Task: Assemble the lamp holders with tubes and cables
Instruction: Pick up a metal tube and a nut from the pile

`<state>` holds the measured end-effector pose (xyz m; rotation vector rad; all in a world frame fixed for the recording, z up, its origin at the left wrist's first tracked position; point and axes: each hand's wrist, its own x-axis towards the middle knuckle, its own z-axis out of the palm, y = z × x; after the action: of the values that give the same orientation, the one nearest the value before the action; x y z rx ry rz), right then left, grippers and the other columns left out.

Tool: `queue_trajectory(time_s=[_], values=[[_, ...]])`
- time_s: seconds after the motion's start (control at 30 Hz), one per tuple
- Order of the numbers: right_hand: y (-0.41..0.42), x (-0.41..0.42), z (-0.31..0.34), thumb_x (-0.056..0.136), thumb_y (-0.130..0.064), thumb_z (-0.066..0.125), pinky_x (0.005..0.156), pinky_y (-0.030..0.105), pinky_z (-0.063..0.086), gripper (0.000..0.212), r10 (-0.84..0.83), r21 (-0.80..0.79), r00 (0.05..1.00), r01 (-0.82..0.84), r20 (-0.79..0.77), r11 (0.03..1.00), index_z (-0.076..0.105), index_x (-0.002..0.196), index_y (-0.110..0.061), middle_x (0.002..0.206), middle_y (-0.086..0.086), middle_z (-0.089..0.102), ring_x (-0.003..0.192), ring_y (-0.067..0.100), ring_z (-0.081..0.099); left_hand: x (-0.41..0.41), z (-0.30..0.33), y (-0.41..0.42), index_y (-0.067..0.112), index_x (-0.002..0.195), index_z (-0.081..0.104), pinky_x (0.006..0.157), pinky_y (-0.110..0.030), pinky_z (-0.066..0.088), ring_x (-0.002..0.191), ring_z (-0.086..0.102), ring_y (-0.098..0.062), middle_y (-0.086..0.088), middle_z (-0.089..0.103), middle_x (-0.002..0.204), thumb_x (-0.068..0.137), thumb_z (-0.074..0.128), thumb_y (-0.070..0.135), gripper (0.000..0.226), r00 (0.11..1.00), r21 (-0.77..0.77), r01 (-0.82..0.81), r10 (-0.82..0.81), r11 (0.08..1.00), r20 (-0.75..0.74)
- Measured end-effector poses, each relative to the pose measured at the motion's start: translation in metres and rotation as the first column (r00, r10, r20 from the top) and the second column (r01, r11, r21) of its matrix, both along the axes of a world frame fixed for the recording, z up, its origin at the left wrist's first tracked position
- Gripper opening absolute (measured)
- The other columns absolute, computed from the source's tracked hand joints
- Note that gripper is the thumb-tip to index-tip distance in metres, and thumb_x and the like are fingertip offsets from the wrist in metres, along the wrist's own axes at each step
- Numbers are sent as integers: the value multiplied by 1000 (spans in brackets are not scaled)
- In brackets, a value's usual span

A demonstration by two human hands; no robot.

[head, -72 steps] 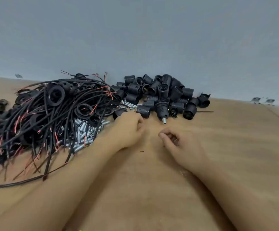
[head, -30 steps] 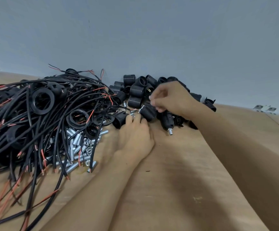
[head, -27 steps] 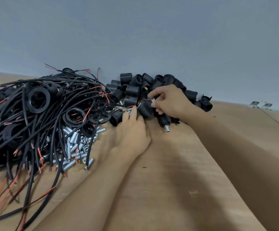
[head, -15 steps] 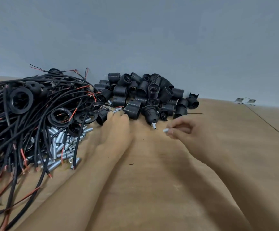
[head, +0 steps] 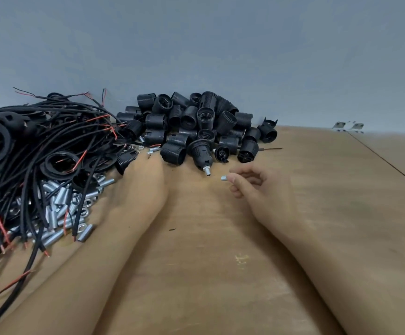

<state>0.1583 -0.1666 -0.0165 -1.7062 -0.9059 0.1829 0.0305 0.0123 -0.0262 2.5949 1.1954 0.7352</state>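
Head view looks down on a wooden table (head: pixel 196 274) that runs up to a grey-blue wall (head: pixel 220 44). At the back of the table, against the wall, lies a pile of black lamp holders (head: pixel 196 124), and everything else sits around that pile. To the left of the pile spreads a tangle of black cables (head: pixel 39 151) with red wire ends, some of them carrying black rings. In front of the cables, down and left of the pile, lies a heap of short silver tubes (head: pixel 61 206). At the front edge of the pile one lamp holder with a tube fitted (head: pixel 200 153) lies tilted, its metal end pointing toward the person. The left hand (head: pixel 141 187) rests on the table just in front of the pile's left end, between the pile and the tubes, palm down; its fingertips reach in among the parts and I cannot tell whether they grasp anything. The right hand (head: pixel 257 187) is in front of the pile, right of the fitted holder, with the fingers curled and the thumb and forefinger pinching a small silver tube (head: pixel 224 177) whose end sticks out to the left, close to that holder's metal tip but not touching it. Far right of the pile, by the wall, lie two small pale objects (head: pixel 347 126), too small to identify.
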Motion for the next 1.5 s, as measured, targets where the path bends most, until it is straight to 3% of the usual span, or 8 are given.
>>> queue_trajectory(time_s=[0.2,0.33,0.47,0.6,0.73,1.1,1.27,1.5], values=[[2,1,3,88,-16,73,56,19,53,5,23,23,986,-20,-167,1000,73,83,-16,67,-2,71,58,10,66,-8,6,8,23,80,72,65,-38,43,78,60,-28,1,64,75,88,60,6,22,999,-5,40,-40,999,-2],[2,-2,4,84,-6,75,66,15,54,12,111,110,947,-81,-301,991,74,90,-17,78,0,75,71,10,72,-7,12,-4,25,84,76,73,-23,55,69,67,-4,15,69,72,84,75,13,12,899,-253,218,-93,943,429],[2,-11,6,83,-7,75,72,19,57,18,206,211,934,-147,-291,966,76,87,-24,85,0,76,80,16,74,2,11,-32,12,88,77,74,-23,58,78,73,-17,-7,77,86,80,77,2,13,632,-543,649,19,534,775],[3,-16,7,89,-9,70,70,19,56,14,218,187,963,-187,-161,964,74,91,-22,83,0,76,76,15,73,4,10,-38,2,97,73,74,-23,58,84,74,-24,-18,76,92,76,71,8,21,603,-591,760,46,270,796],[3,-14,5,88,-10,72,69,21,56,9,170,161,980,-152,-107,975,73,94,-17,85,0,75,74,15,72,5,13,-34,-4,98,71,71,-21,58,80,74,-21,-18,75,90,74,70,6,26,585,-598,788,125,150,802],[0,-11,2,86,-3,73,72,20,55,14,59,106,867,-127,494,986,76,98,-9,89,0,71,80,10,67,7,11,-32,-1,86,77,72,-22,58,79,74,-22,-18,75,88,70,73,5,18,603,-611,780,97,134,792],[0,-12,2,87,-11,74,69,15,54,12,43,77,894,-87,446,993,76,98,-13,83,-9,71,76,5,67,7,11,-32,-3,90,75,73,-22,58,78,72,-19,-17,75,88,70,72,3,22,593,-599,789,81,140,801],[1,-12,4,88,-8,72,58,18,54,11,143,96,990,-141,-13,985,72,88,-19,69,-7,72,60,10,69,6,11,-34,2,91,75,79,-25,59,78,70,-19,-16,74,88,66,76,7,25,596,-584,780,17,227,803]])
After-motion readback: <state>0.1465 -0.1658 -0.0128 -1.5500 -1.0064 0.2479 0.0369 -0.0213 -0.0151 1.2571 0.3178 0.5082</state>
